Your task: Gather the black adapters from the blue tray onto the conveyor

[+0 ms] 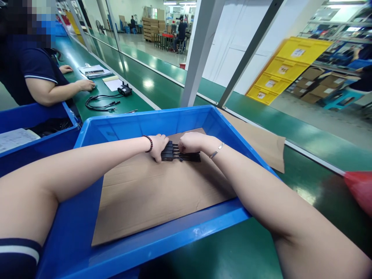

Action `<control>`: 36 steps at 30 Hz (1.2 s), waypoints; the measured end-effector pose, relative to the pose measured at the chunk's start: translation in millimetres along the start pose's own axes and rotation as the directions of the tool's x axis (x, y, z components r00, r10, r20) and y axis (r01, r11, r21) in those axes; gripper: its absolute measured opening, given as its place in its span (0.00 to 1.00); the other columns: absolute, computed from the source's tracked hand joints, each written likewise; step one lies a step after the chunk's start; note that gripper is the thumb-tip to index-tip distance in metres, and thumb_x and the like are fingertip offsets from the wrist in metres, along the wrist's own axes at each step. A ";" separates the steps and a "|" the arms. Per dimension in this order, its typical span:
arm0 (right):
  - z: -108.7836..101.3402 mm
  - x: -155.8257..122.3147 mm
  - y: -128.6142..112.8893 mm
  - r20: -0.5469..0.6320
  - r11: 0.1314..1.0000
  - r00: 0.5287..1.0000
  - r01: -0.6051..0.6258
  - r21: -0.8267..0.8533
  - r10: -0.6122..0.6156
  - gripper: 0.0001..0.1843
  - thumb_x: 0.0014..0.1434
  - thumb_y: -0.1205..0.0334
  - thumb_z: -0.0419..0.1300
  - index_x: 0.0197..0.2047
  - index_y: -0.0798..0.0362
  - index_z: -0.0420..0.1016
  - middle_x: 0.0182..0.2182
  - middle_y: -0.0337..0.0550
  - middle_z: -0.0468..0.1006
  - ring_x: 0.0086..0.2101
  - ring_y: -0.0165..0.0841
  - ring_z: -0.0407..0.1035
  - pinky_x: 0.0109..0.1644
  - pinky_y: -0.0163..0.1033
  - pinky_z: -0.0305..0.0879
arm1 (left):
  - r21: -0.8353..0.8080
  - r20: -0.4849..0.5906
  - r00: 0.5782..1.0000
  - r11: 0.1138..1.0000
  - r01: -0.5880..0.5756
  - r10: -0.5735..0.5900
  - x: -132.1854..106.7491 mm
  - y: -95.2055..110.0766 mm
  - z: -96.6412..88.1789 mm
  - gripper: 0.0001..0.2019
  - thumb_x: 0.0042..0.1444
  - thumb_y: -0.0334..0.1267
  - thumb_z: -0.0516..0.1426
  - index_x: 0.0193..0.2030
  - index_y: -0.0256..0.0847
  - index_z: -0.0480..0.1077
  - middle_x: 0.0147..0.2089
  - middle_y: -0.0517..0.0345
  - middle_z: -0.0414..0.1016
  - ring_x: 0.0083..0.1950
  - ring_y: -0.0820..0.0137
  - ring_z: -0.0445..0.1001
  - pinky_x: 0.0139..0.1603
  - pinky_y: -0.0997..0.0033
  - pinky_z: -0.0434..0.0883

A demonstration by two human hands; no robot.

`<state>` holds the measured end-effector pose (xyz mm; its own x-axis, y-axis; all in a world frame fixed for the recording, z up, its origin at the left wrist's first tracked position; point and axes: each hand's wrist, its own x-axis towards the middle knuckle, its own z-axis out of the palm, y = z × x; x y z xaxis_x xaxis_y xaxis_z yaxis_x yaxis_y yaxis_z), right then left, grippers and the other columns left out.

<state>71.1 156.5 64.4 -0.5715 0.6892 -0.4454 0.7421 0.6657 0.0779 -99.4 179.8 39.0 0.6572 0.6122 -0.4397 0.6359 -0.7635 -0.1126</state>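
Several black power adapters (167, 154) with short cables lie side by side on a brown cardboard sheet (145, 197) inside a blue plastic bin (200, 228). My left hand (159, 146) grips the adapter blocks from their left side, thumb at the near edge and fingers over the far side. Just to the right, my right hand (190, 142) is closed at the cables (188, 156), knuckles up. Its fingertips are hidden, so what sits between them cannot be made out fully; cables run under and beside it.
Beyond the bin, a black adapter (124, 90) with coiled cables (99, 102) and papers (94, 71) lie on the green bench. A co-worker's hand (85, 85) rests there. Another blue bin (71, 120) stands left; metal posts (200, 54) rise behind. A red bag (360, 190) is far right.
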 end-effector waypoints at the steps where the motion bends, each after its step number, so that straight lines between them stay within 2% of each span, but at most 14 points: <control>1: 0.9 0.6 -1.5 -0.020 1.000 1.000 0.002 -0.012 -0.003 0.13 0.47 0.64 0.54 0.36 0.51 0.77 0.30 0.45 0.76 0.29 0.33 0.67 0.30 0.34 0.52 | 0.005 0.001 1.000 1.000 -0.003 0.003 -0.4 0.5 -0.3 0.44 0.27 0.56 0.58 0.50 0.30 0.55 0.48 0.40 0.59 0.47 0.57 0.60 0.49 0.62 0.63; 5: 2.7 0.4 -4.3 -0.071 0.998 0.997 0.021 -0.060 -0.025 0.13 0.48 0.62 0.54 0.36 0.50 0.77 0.30 0.46 0.75 0.31 0.35 0.67 0.31 0.35 0.52 | 0.003 -0.005 1.000 1.000 -0.010 0.010 -0.3 0.5 -0.1 0.44 0.26 0.56 0.58 0.50 0.29 0.55 0.47 0.41 0.59 0.46 0.58 0.60 0.48 0.62 0.63; 13: 6.4 5.6 -6.2 -0.051 0.994 0.995 0.081 -0.079 -0.085 0.14 0.48 0.60 0.54 0.38 0.48 0.75 0.31 0.45 0.75 0.29 0.35 0.66 0.28 0.35 0.50 | -0.005 0.006 1.000 1.000 0.002 -0.002 -1.5 1.7 -2.2 0.43 0.26 0.54 0.59 0.50 0.29 0.55 0.47 0.40 0.59 0.45 0.58 0.61 0.46 0.63 0.64; 20: 2.6 7.5 -10.8 0.016 0.994 1.000 0.009 -0.113 -0.008 0.12 0.43 0.63 0.56 0.33 0.55 0.74 0.29 0.48 0.74 0.27 0.35 0.67 0.27 0.34 0.54 | 0.011 0.007 1.000 1.000 -0.004 0.004 -2.4 3.0 -3.2 0.44 0.27 0.54 0.58 0.51 0.29 0.55 0.48 0.40 0.59 0.46 0.58 0.61 0.48 0.62 0.63; 26: -1.7 0.0 -14.4 0.064 0.990 0.996 -0.060 -0.129 0.069 0.14 0.40 0.64 0.58 0.34 0.56 0.73 0.30 0.50 0.74 0.29 0.38 0.68 0.28 0.36 0.58 | 0.019 -0.007 1.000 1.000 -0.003 0.003 0.0 0.7 0.0 0.45 0.27 0.55 0.58 0.52 0.28 0.54 0.47 0.41 0.59 0.46 0.57 0.61 0.47 0.62 0.64; 31: -5.5 -3.3 -9.7 0.175 0.975 0.964 -0.181 -0.126 0.201 0.16 0.40 0.64 0.59 0.36 0.59 0.73 0.30 0.51 0.74 0.29 0.38 0.68 0.28 0.37 0.59 | 0.034 0.008 1.000 0.999 -0.005 0.004 -2.1 3.2 -2.1 0.46 0.28 0.54 0.58 0.53 0.27 0.52 0.49 0.39 0.58 0.48 0.56 0.60 0.49 0.62 0.62; 36: -11.4 -8.3 -2.4 0.275 0.982 0.943 -0.177 -0.058 0.186 0.15 0.41 0.67 0.58 0.35 0.61 0.74 0.30 0.49 0.74 0.29 0.34 0.66 0.29 0.36 0.58 | 0.048 0.031 0.999 0.999 -0.007 0.006 -4.5 5.5 -5.6 0.45 0.30 0.54 0.58 0.53 0.25 0.53 0.49 0.37 0.57 0.47 0.56 0.60 0.47 0.62 0.63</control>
<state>70.1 152.5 78.1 -0.3042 0.6953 -0.6511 0.8099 0.5486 0.2074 -96.6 174.0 45.3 0.6480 0.6010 -0.4679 0.6107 -0.7770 -0.1524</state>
